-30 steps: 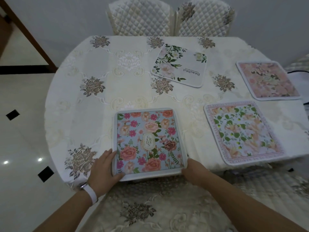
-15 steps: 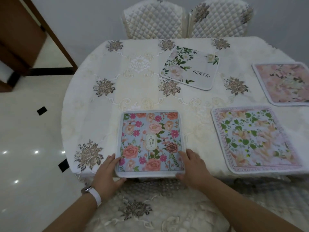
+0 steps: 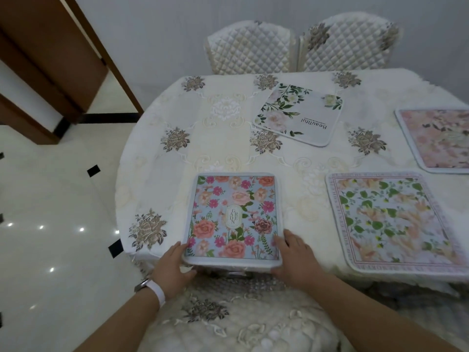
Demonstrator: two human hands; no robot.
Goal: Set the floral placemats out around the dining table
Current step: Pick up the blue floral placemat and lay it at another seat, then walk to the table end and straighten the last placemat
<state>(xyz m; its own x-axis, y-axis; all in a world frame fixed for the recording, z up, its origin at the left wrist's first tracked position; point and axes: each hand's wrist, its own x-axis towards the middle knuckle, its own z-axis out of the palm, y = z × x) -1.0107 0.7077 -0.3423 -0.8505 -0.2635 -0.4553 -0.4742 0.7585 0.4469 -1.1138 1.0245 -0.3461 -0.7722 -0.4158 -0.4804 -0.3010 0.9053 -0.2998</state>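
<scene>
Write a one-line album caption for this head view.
Both hands square a blue mat at the table's near edge; three mats already laid.

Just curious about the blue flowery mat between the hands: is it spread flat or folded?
Spread flat. The blue mat shows its whole printed face with no crease, left hand and right hand at its near corners.

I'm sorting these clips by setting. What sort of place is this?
Most likely a home dining room: a round table under an embroidered tablecloth, two quilted chairs against the wall, floral placemats laid out, and a glossy tiled floor.
</scene>
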